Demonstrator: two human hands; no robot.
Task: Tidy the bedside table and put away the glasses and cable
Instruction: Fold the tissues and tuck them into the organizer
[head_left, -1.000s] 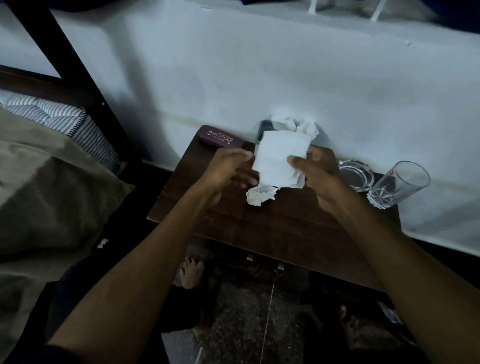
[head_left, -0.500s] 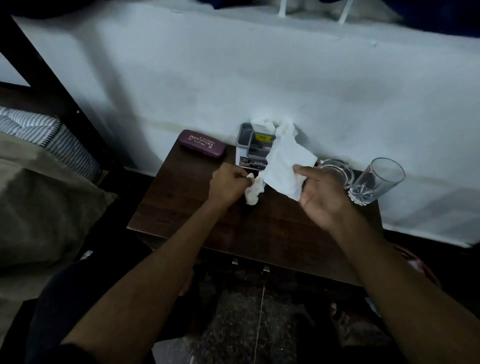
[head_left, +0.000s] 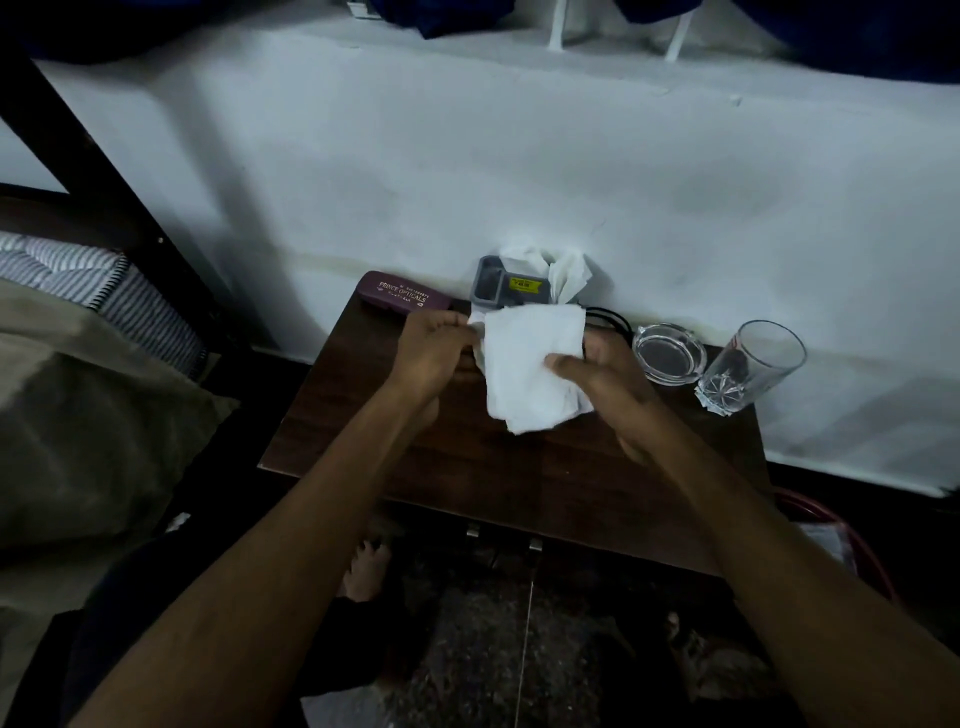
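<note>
Above the dark wooden bedside table (head_left: 363, 415) I hold a white tissue (head_left: 530, 364) between both hands. My left hand (head_left: 431, 353) pinches its upper left edge. My right hand (head_left: 608, 384) grips its right side, thumb laid across the front. A maroon glasses case (head_left: 402, 297) lies shut at the table's back left. A grey tissue holder (head_left: 506, 286) with more tissue (head_left: 563, 270) stands at the back, against the wall. A loop of black cable (head_left: 615, 322) shows just behind my right hand.
A glass ashtray (head_left: 670, 353) and a drinking glass (head_left: 753, 369) stand at the table's back right. A bed with a striped mattress (head_left: 104, 291) and a dark frame post (head_left: 104, 171) is on the left. A red-rimmed bin (head_left: 852, 540) sits low right. My bare foot (head_left: 363, 566) is on the floor.
The crumpled wad that my left hand held is out of sight. Both hands now hold the flat tissue spread between them, and the black cable has come into view.
</note>
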